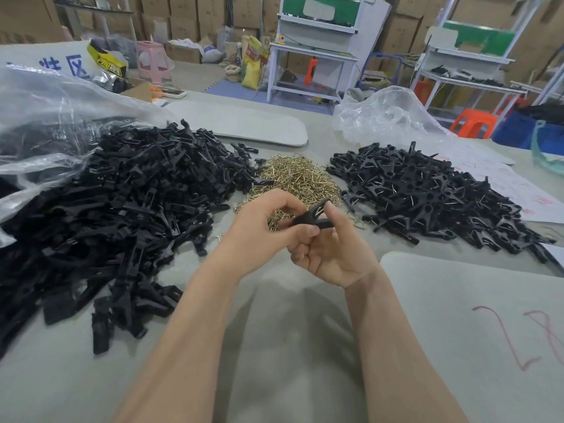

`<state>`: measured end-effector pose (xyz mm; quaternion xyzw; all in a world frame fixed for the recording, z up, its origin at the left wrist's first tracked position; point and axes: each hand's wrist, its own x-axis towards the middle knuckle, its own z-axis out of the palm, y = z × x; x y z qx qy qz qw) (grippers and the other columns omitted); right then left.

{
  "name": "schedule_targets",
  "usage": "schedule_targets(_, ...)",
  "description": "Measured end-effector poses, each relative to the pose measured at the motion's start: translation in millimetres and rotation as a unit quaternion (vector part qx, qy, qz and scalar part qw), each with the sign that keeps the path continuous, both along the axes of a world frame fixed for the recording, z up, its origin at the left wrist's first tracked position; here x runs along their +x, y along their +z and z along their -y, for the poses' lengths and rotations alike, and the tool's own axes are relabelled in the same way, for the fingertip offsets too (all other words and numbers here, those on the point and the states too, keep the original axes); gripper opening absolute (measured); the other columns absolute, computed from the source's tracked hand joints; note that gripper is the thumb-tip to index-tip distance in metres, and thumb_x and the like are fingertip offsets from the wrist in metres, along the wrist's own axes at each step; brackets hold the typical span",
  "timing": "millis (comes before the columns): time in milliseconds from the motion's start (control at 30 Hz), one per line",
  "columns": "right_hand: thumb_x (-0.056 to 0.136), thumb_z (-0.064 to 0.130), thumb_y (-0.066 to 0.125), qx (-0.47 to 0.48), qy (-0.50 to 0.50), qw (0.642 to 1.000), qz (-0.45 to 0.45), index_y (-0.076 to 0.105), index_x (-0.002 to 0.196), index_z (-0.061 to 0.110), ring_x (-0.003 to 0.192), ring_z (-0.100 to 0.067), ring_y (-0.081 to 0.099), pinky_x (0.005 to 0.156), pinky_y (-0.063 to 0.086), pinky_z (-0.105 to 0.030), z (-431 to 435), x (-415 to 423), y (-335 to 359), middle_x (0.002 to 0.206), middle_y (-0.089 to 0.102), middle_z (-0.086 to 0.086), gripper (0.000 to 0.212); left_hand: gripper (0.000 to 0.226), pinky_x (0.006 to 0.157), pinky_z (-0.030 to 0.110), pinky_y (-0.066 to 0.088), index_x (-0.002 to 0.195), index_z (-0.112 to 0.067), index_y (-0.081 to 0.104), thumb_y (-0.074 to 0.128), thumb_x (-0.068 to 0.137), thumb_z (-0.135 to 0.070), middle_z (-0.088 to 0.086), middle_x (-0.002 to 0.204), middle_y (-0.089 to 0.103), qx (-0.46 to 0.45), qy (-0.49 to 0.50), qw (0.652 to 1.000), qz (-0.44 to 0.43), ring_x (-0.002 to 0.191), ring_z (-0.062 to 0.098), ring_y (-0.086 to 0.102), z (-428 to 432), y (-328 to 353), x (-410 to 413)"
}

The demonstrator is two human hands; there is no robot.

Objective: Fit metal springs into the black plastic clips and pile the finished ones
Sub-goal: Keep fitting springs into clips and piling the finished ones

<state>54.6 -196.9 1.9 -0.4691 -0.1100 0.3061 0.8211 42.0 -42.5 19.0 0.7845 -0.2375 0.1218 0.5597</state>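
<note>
Both hands meet above the middle of the grey desk (274, 346), holding one black clip (311, 217) between them just in front of the heap of springs. The left hand (262, 230) comes in from the left with its fingers (285, 206) curled over and its thumb pressed along the clip's near side, pinching its narrow end. The right hand (334, 257) lies palm-up under the clip, its fingers (333, 214) curled, with the uppermost ones pinching the clip's forked end, which is tilted up and away. Whether a spring already sits in this clip cannot be told. The brass-coloured springs (297, 180) lie in a loose mound on the desk, between two dark heaps. To the left spreads a large heap of bare black clip halves (128, 209), spilling from a clear plastic bag (45, 117). To the right lies the pile of finished clips (427, 199), with thin glints of metal showing in many of them; it partly rests on white paper sheets (506, 181). A second crumpled clear bag (387, 114) stands behind that pile. A grey board (244, 125) lies beyond the springs, and another grey board with red scribbles (476, 331) lies near the right forearm.
</note>
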Motion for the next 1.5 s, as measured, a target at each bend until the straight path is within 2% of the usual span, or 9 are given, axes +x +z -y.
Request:
schedule_targets(333,0.043,0.053,0.091,0.074,-0.048,0.996,0.001,0.075,0.079,0.008,0.05,-0.005,0.051,0.053,0.047,-0.016,-7.1,0.2,-9.4,0.075,0.064,0.002,0.059,0.025,0.079,0.027,0.043,0.089,-0.036,0.066,0.079,0.074,-0.02,-0.005,0.079,0.06,-0.008,-0.024,1.0,-0.009,0.07,0.003,0.044,1.9,0.5,-1.0)
schedule_targets(467,0.044,0.054,0.09,0.076,-0.047,0.996,0.017,0.075,0.079,0.011,0.05,-0.005,0.05,0.053,0.046,-0.016,-7.9,-1.1,-8.7,0.078,0.067,0.002,0.057,0.028,0.075,0.019,0.042,0.089,-0.037,0.066,0.078,0.075,-0.016,-0.013,0.079,0.065,-0.034,-0.041,0.998,-0.025,0.07,0.003,0.046,2.5,0.4,-2.0)
schedule_targets(600,0.044,0.053,0.09,0.083,-0.053,0.995,0.017,0.075,0.08,0.01,0.049,-0.006,0.05,0.053,0.047,-0.018,-8.2,-1.5,-9.8,0.08,0.068,0.001,0.058,0.03,0.083,0.034,0.047,0.089,-0.036,0.066,0.078,0.075,-0.013,-0.013,0.085,0.069,-0.055,-0.052,0.996,-0.044,0.082,0.026,0.055,4.6,0.7,-3.9)
schedule_targets(933,0.057,0.051,0.084,0.124,-0.052,0.991,-0.008,0.061,0.099,0.007,0.053,-0.007,0.056,0.053,0.048,-0.018,-15.3,-1.3,-13.0,0.079,0.065,-0.002,0.066,0.024,0.087,0.026,0.051,0.089,-0.037,0.068,0.077,0.075,-0.019,-0.011,0.091,0.071,-0.088,-0.071,0.992,-0.06,0.089,0.01,0.065,4.4,-2.5,1.2)
schedule_targets(1100,0.079,0.065,0.052,-0.124,-0.164,0.979,-0.001,0.066,0.091,0.009,0.054,-0.01,0.058,0.053,0.051,-0.02,-8.4,5.1,-2.4,0.068,0.064,-0.003,0.059,0.018,0.078,0.015,0.044,0.083,-0.033,0.064,0.077,0.077,-0.023,-0.017,0.08,0.068,0.006,0.077,0.995,-0.069,0.083,0.0,0.061,-4.1,-13.5,10.3)
schedule_targets(1267,0.09,0.009,0.061,-0.411,-0.223,0.87,0.158,0.067,0.105,0.007,0.047,-0.007,0.055,0.05,0.048,-0.019,-7.2,11.7,4.7,0.065,0.063,-0.001,0.016,0.026,0.083,0.022,0.04,0.108,-0.024,0.067,0.072,0.082,-0.028,-0.004,0.105,0.06,0.189,0.1,0.972,-0.096,0.099,0.013,0.056,-0.1,-25.5,15.7)
schedule_targets(1333,0.092,0.012,0.059,-0.385,-0.374,0.824,0.179,0.063,0.115,0.004,0.054,-0.01,0.058,0.054,0.05,-0.023,-2.0,24.7,21.2,0.071,0.065,-0.002,0.025,0.036,0.088,0.02,0.036,0.119,-0.026,0.061,0.069,0.084,-0.03,-0.009,0.114,0.05,0.121,0.17,0.974,-0.089,0.103,0.007,0.051,-3.9,-23.2,18.0)
schedule_targets(1433,0.095,0.033,0.055,-0.095,-0.514,0.847,0.095,0.018,0.15,0.023,0.098,-0.023,0.066,0.09,0.055,-0.036,10.0,43.4,50.5,0.122,0.057,-0.011,0.068,0.022,0.086,0.017,0.045,0.112,-0.024,0.059,0.062,0.09,-0.023,-0.003,0.116,0.055,-0.137,0.318,0.937,-0.048,0.099,0.006,0.055,-14.9,-12.5,20.1)
schedule_targets(1500,0.093,0.039,0.054,-0.161,-0.49,0.852,0.088,-0.002,0.151,0.037,0.127,-0.036,0.048,0.107,0.039,-0.052,2.5,50.6,48.4,0.151,0.033,-0.014,0.081,0.014,0.084,0.011,0.046,0.107,-0.019,0.058,0.054,0.094,-0.016,0.005,0.115,0.059,-0.301,0.383,0.873,-0.022,0.097,0.007,0.056,-22.5,-7.8,19.2)
